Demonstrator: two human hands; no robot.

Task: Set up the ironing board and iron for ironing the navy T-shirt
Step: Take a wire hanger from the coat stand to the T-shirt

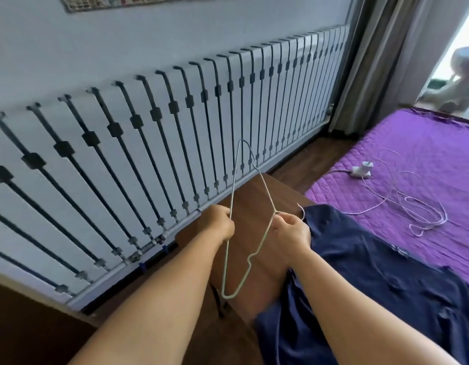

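Both hands grip a wire hanger (234, 227), left hand (218, 224) on its bar, right hand (291, 231) by the hook, above the desk (257, 204); its free hook could snag the navy T-shirt (360, 272) draped just right of them.

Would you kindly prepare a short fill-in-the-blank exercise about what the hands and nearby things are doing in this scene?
1. Both hands grip a thin wire ____.
2. The navy T-shirt lies under the ____ hand.
3. The white power strip and cable lie on a ____ quilted cover.
4. The left hand holds the long straight bar on the side nearer the ____.

Missing words: hanger; right; purple; radiator
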